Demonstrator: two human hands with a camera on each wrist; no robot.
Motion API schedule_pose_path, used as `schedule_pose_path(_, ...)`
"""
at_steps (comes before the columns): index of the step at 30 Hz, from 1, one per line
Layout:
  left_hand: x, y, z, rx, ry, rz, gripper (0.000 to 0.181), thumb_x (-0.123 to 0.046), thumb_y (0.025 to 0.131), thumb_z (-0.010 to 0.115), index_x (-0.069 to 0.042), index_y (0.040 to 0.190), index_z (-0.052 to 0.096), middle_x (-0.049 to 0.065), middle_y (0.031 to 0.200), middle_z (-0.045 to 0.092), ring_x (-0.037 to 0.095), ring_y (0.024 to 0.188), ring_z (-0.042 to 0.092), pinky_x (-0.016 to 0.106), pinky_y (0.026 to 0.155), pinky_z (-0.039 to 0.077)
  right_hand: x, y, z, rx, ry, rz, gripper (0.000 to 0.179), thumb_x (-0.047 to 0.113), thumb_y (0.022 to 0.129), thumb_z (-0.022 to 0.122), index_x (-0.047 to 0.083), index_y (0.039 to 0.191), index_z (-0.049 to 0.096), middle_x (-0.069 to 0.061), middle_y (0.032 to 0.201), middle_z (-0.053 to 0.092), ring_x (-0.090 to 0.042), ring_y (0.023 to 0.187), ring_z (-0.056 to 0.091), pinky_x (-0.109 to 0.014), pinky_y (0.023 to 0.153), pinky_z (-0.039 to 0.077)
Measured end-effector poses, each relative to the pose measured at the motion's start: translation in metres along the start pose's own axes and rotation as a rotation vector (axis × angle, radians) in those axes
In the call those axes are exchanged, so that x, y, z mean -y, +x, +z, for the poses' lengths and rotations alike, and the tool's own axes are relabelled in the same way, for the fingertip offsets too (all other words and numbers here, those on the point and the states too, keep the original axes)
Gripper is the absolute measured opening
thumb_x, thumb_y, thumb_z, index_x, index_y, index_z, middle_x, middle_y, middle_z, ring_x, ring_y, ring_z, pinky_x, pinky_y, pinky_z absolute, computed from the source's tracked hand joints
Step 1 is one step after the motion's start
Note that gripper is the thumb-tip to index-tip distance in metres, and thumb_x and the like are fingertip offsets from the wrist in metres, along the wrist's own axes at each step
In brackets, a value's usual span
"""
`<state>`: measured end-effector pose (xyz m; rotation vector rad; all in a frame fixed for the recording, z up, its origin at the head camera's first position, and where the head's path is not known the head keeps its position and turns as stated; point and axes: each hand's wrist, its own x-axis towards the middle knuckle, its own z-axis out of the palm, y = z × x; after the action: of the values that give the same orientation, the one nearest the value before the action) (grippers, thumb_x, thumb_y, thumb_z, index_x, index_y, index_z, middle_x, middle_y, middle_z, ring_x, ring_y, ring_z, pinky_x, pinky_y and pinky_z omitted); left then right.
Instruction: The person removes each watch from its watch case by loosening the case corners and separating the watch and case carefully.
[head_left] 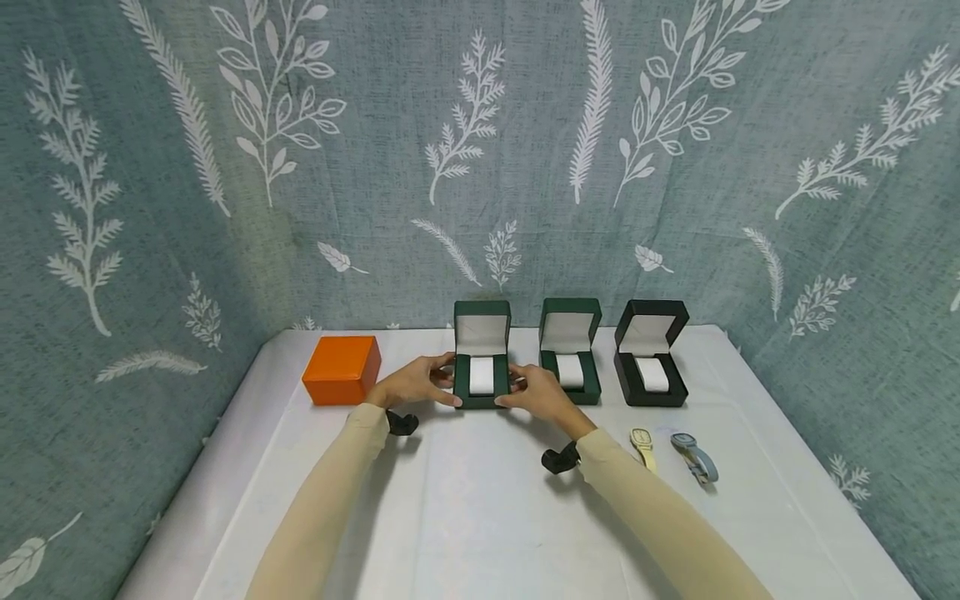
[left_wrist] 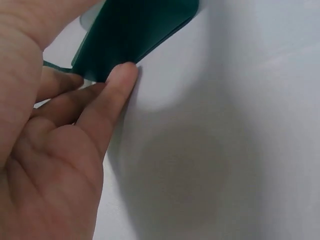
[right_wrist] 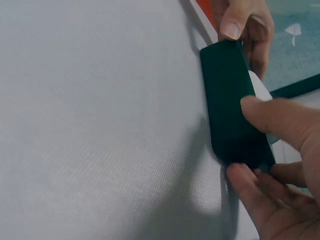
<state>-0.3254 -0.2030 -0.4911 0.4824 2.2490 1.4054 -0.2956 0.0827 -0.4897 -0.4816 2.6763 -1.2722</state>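
Observation:
A green watch box point(head_left: 462, 392) with a white cushion point(head_left: 482, 377) stands with its lid up at the back of the table. My left hand point(head_left: 417, 382) grips its left side, the thumb at the front corner. From the right, my right hand point(head_left: 542, 393) holds the opposite side. In the right wrist view, the right thumb lies on the top edge of the box point(right_wrist: 225, 95) with fingers low at its end. The left wrist view has left fingertips against the green side point(left_wrist: 135, 35).
Right of the held box stand another open green watch box point(head_left: 591, 387) and an open black one point(head_left: 677, 392), each with a white cushion. An orange box point(head_left: 341, 371) sits left. A yellowish watch point(head_left: 642, 446) and a blue-grey watch point(head_left: 697, 458) lie on the white table point(head_left: 480, 517).

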Motion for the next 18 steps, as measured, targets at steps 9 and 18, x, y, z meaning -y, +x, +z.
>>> schedule_pose_path(9, -0.007, -0.03, 0.013, -0.076, 0.324, 0.1, 0.083, -0.031, 0.083, 0.089, 0.002, 0.149, 0.05, 0.013, 0.13, 0.067, 0.019, 0.104, 0.069, 0.036, 0.094, 0.056, -0.003, -0.018, 0.001, -0.024, 0.054, -0.009, 0.055, 0.025, 0.09, 0.083, 0.006, 0.138, 0.065, -0.008, 0.12, 0.071, -0.021, 0.1, 0.069, -0.038, 0.08, 0.058)
schedule_pose_path(18, -0.012, -0.062, 0.02, -0.184, 0.309, 0.157, 0.056, -0.034, 0.09, 0.081, -0.004, 0.134, 0.067, 0.005, 0.114, 0.072, 0.015, 0.091, 0.067, 0.033, 0.081, 0.056, 0.006, -0.042, -0.012, -0.019, 0.131, -0.038, 0.05, 0.036, 0.091, 0.081, 0.01, 0.132, 0.069, -0.005, 0.122, 0.07, -0.017, 0.102, 0.067, -0.041, 0.087, 0.055)
